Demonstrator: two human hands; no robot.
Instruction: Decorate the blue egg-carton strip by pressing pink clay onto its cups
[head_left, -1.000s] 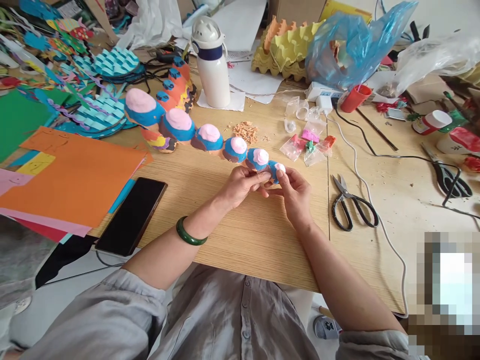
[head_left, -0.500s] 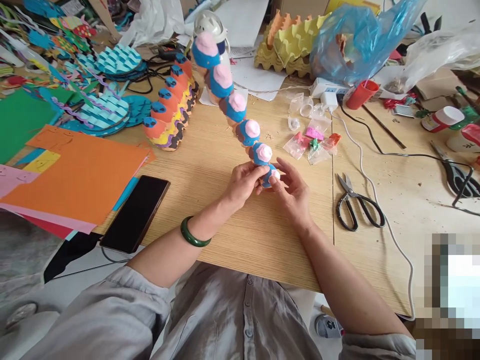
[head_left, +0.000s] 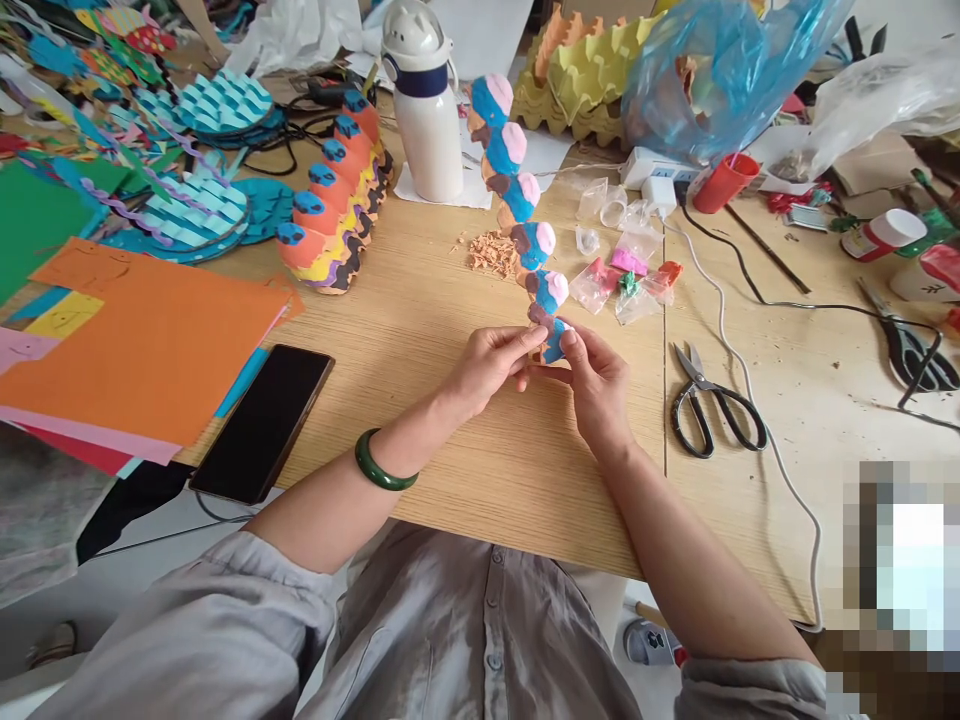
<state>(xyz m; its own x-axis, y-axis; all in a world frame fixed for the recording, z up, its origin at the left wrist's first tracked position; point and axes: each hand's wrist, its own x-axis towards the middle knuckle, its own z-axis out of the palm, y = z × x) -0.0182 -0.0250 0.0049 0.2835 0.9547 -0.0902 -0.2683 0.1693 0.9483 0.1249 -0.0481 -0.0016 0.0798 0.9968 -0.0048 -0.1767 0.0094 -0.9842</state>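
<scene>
A strip cut from an egg carton [head_left: 534,245], painted blue with pink tops and brown edges, slants up and away from me above the table. My left hand [head_left: 491,365] pinches its near end from the left, thumb on top. From the right, my right hand [head_left: 600,375] grips the same near end, its thumb on the last blue cup. The fingers under the strip are partly hidden. Beyond its left side lies a small heap of orange shavings [head_left: 493,254]. Several small plastic bags of coloured clay [head_left: 628,285] lie to its right.
Scissors [head_left: 712,400] lie right of my hands, beside a white cable [head_left: 772,450]. A phone [head_left: 262,425] and orange paper [head_left: 150,350] are at left. A painted egg-carton piece [head_left: 334,205] and a white bottle [head_left: 429,130] stand behind; yellow egg trays [head_left: 592,80] sit farther back.
The strip's far end has swung right and lower, and the strip has rolled so its brown left side shows. The bottle and orange shavings have come into fuller view. Both hands keep hold.
</scene>
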